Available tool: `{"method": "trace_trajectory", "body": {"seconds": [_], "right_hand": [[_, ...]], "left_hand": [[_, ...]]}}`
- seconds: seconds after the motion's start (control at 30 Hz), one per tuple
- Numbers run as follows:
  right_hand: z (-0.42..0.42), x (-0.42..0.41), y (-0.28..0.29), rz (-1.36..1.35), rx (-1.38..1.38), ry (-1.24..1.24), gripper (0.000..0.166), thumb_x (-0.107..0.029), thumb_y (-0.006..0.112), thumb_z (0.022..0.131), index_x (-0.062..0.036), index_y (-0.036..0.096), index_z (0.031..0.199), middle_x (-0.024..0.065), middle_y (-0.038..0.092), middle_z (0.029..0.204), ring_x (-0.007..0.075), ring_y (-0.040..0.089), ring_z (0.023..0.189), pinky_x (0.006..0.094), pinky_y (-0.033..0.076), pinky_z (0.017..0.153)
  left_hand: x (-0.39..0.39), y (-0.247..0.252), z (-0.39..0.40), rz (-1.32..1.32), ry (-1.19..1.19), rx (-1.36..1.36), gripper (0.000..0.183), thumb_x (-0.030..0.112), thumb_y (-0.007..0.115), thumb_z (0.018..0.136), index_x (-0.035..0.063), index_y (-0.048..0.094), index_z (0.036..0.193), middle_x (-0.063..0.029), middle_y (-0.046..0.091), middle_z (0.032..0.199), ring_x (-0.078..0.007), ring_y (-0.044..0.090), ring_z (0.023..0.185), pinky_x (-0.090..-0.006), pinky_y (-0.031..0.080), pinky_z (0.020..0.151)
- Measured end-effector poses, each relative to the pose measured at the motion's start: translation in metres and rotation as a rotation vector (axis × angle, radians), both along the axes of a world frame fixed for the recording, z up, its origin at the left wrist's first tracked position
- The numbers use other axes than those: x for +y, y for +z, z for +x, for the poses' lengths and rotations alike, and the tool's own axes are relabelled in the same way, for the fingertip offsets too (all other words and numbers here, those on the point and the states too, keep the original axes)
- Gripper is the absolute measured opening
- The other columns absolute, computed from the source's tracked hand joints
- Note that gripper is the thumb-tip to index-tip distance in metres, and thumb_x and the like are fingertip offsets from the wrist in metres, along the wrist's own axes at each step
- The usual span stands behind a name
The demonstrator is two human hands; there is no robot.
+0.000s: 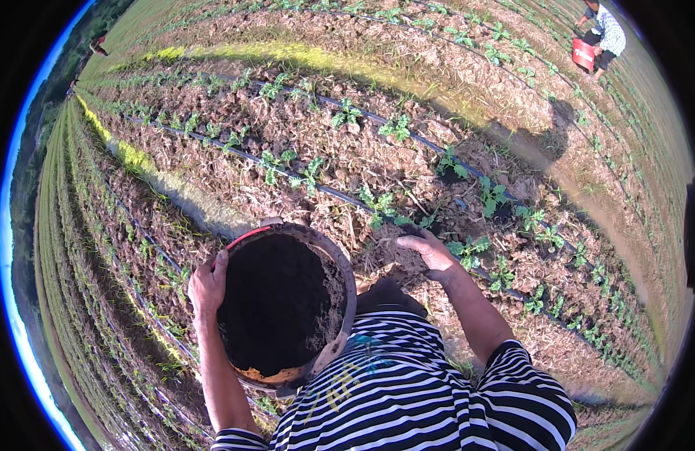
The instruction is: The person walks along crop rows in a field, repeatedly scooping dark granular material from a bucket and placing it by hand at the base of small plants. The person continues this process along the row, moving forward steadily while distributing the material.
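Note:
My left hand (pixel 207 287) grips the left rim of a round bucket (pixel 347 270), held against my body. Dark, loose, soil-like material (pixel 274 304) fills much of it, and a paler crumbly layer clings to its right inner wall. Part of a red strip (pixel 249 235) runs along the rim near my left fingers. To the right of the bucket, my right hand (pixel 429 251) reaches low over the bed, its fingers darkened. Brown crumbly matter shows beside the thumb; whether it is in the hand or on the ground beneath cannot be told. Young leafy plants (pixel 381 203) grow just beyond that hand.
Black drip-irrigation hoses (pixel 336 194) run along the straw-littered beds between rows of seedlings (pixel 395 128). Water-filled furrows (pixel 201 208) with yellow-green growth separate the beds. A person (pixel 610 34) bends at the upper right with a red bucket (pixel 583 54). Another person (pixel 98 46) is far off at upper left.

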State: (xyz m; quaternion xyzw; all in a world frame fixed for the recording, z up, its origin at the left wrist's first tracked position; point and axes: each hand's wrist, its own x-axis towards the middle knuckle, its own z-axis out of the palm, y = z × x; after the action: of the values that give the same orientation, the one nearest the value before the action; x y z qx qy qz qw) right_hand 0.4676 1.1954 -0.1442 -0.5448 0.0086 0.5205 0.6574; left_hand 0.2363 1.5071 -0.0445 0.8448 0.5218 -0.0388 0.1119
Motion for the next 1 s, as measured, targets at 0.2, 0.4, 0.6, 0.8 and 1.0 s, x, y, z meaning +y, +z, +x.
{"method": "trace_trajectory", "body": {"seconds": [0.2,0.4,0.6,0.8,1.0], "right_hand": [[0.022,-0.024,-0.044,-0.2,0.024,-0.213,0.044,-0.032,0.065,0.07,-0.013,0.054,0.109,0.0009,0.053,0.107,0.018,0.051,0.092,0.0355,0.042,0.07],[0.019,0.041,-0.036,0.049,0.256,-0.243,0.027,-0.026,0.061,0.076,-0.0073,0.058,0.095,0.0033,0.062,0.083,0.0146,0.06,0.07,0.0279,0.048,0.062],[-0.029,0.157,0.017,0.064,0.232,-0.032,0.026,-0.022,0.059,0.077,-0.0082,0.057,0.099,0.0027,0.061,0.087,0.0125,0.058,0.073,0.0254,0.047,0.062],[-0.084,0.219,0.017,0.258,0.456,0.145,0.027,-0.021,0.06,0.077,-0.0072,0.056,0.1,0.0014,0.06,0.083,0.0101,0.057,0.072,0.0247,0.047,0.062],[-0.12,0.277,0.029,0.255,0.351,0.136,0.037,-0.017,0.065,0.074,-0.0041,0.053,0.107,0.0066,0.058,0.095,0.0145,0.054,0.089,0.0292,0.046,0.077]], "left_hand": [[0.036,-0.03,-0.036,-0.124,0.105,0.046,0.072,0.066,0.035,0.079,0.0023,0.061,0.1,-0.0265,0.059,0.09,-0.039,0.056,0.091,-0.0437,0.042,0.079],[0.077,-0.04,-0.046,-0.124,0.106,-0.002,0.071,0.066,0.035,0.078,0.0032,0.063,0.094,-0.0246,0.06,0.086,-0.0389,0.057,0.086,-0.0441,0.042,0.077],[0.103,-0.028,-0.042,-0.082,0.111,-0.034,0.069,0.066,0.035,0.079,0.0051,0.063,0.097,-0.0234,0.06,0.088,-0.0381,0.056,0.089,-0.044,0.042,0.078],[0.131,-0.042,-0.055,-0.154,0.144,0.05,0.071,0.065,0.036,0.079,0.0019,0.062,0.097,-0.0241,0.06,0.088,-0.0382,0.056,0.089,-0.0433,0.043,0.078],[0.144,-0.053,-0.059,-0.174,0.166,0.059,0.066,0.061,0.039,0.079,0.0034,0.061,0.101,-0.025,0.06,0.091,-0.0386,0.056,0.091,-0.0429,0.042,0.08]]}}
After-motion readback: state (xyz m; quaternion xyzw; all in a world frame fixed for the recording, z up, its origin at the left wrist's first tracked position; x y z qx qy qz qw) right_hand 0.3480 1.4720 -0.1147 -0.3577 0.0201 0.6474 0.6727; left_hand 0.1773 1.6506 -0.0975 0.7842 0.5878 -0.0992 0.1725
